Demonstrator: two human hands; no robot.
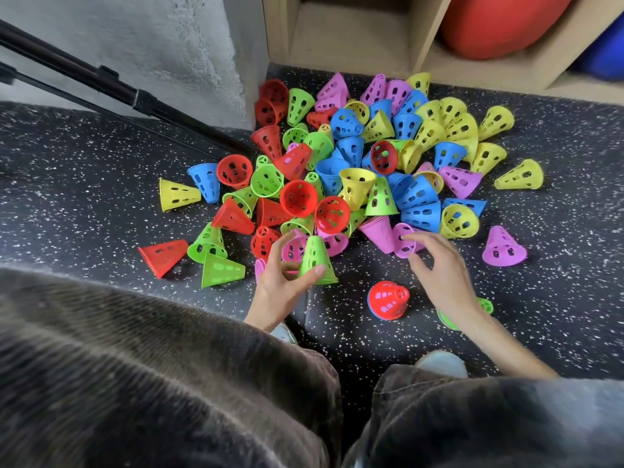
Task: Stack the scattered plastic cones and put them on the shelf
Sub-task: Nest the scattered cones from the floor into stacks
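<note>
Left hand (283, 282) pinches upright green perforated plastic cone (316, 261) at near edge of scattered multicolour cone pile (354, 163). Right of it, right hand (439, 265), fingers spread, reaches pink perforated plastic cone (403, 244). Step: gathering first stack. Next: nest cones; wooden shelf (337, 35) beyond pile.

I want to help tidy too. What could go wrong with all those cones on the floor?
The left hand holds an upright green cone right beside the heap, so a bump might topple it. The right hand is reaching for a pink cone under others, which may roll away. The red cone near the feet could get stepped on.
</note>
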